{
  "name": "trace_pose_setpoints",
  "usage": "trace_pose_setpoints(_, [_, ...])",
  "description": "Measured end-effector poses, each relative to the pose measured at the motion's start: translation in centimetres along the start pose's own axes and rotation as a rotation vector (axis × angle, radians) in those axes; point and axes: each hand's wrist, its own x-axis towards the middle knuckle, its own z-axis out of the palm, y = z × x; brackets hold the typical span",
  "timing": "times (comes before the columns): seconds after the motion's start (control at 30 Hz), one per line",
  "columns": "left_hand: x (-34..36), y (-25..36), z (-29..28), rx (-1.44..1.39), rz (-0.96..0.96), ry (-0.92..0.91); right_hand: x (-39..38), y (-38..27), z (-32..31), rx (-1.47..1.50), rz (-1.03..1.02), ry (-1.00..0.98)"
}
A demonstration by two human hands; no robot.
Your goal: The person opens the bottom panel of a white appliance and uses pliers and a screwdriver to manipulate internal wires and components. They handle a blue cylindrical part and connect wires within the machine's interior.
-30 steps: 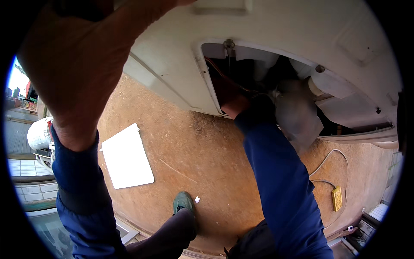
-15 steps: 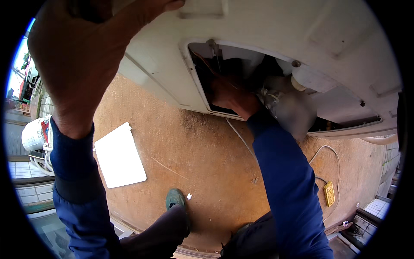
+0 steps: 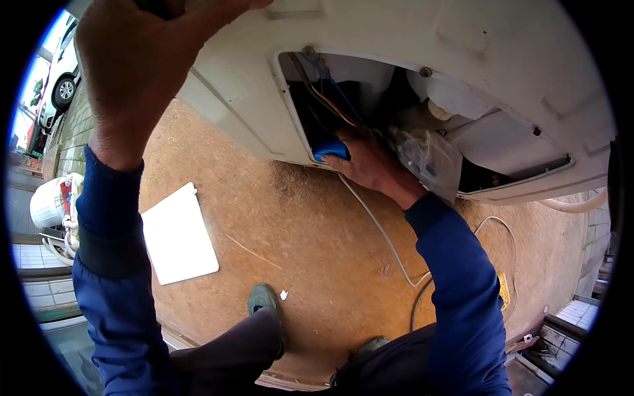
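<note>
Outdoor yard: parked car (image 3: 65, 91), block paving (image 3: 75, 125), brown ground (image 3: 297, 228).

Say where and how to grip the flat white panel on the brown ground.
Probably by the long right edge of the panel, coming in from the right: it lies flat, so its border is likely the best hold, and that edge shows uncovered.

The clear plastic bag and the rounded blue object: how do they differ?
The clear plastic bag is transparent; the rounded blue object is opaque. The right hand grips the blue object, not the bag. The bag looks larger than the blue object's visible part. Both are at the open pale casing.
</note>
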Motion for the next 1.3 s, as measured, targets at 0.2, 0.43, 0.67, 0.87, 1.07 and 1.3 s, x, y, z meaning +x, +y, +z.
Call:
trace_pose_setpoints(0.2, [-0.5,0.4,0.5,0.013,0.027,0.073,-4.8,-1.5,-1.4,0.202,0.138,0.051])
trace_pose_setpoints(0.43, [-0.1,3.3,-0.5,-0.013,-0.357,-0.040,-12.5,-2.8,-2.6,-0.168,-0.073,0.071])
trace_pose_setpoints(0.67, [-0.3,0.9,0.3,-0.085,0.024,0.032,-13.5,-3.1,-2.3,-0.232,-0.227,-0.021])
trace_pose_setpoints(0.87, [1.0,2.3,-3.6,-0.225,-0.328,-0.136,-11.5,-4.4,-2.3,0.115,0.005,-0.157])
trace_pose_setpoints(1.07, [0.5,4.0,-3.0,-0.408,-0.366,-0.367,-13.6,-1.3,-4.0,0.373,0.259,-0.072])
trace_pose_setpoints(1.3, [-4.7,10.2,-2.9,-0.377,0.019,-0.628,-12.5,-5.0,-2.7,0.757,0.422,-0.083])
